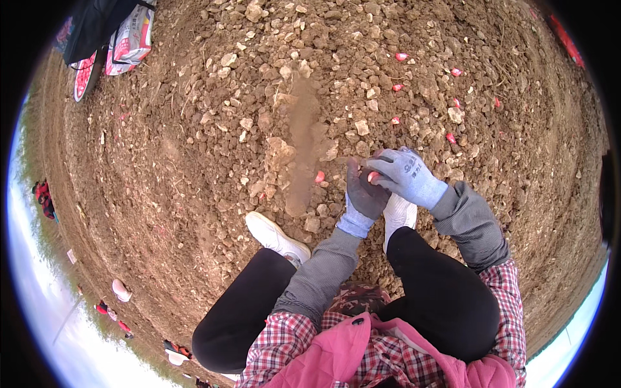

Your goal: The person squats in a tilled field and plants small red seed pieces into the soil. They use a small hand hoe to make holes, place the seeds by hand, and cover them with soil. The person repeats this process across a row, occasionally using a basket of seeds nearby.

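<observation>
Both hands wear blue-grey gloves with dark coated palms, and they meet above the soil near my right shoe (400, 213). A pink-coated clove (373, 177), which looks like garlic, is pinched between the thumb and fingers of my right hand (407, 173). Just beneath it is my left hand (365, 191), cupped with its palm turned up; whatever it may hold is hidden. Another pink clove (319, 177) lies on the ground left of my hands. Beyond them, loose rows of cloves include a near one (395, 120) and one farther right (450, 138).
Cloddy brown soil (194, 145) with pale stones surrounds me. My left shoe (274, 235) rests on it. At the upper left are a printed sack (132, 41), a container of pink pieces (85, 77) and a person's dark clothing (92, 29). Distant people (44, 199) are at the left.
</observation>
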Demonstrator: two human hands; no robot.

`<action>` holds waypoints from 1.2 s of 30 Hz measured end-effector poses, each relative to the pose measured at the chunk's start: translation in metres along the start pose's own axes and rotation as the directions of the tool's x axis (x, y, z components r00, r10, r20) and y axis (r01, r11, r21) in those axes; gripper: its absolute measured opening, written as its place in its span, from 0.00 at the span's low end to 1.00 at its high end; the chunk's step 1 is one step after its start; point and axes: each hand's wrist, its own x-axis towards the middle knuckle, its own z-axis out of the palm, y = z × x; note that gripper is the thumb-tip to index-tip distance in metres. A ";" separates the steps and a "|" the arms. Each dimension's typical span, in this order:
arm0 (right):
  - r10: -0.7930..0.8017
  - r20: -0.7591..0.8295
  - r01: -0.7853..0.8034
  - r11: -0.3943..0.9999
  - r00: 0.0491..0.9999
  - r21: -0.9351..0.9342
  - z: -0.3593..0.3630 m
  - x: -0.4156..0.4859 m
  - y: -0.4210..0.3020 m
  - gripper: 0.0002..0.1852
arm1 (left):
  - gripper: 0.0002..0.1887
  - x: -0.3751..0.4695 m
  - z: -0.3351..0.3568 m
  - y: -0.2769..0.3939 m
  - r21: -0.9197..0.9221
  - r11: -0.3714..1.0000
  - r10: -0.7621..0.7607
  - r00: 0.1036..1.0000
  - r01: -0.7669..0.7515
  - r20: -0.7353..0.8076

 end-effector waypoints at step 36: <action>-0.026 0.133 0.079 0.907 0.991 -0.413 0.094 0.123 -0.008 0.06 | 0.19 -0.041 0.034 0.130 0.228 -0.899 0.424 0.875 0.374 0.235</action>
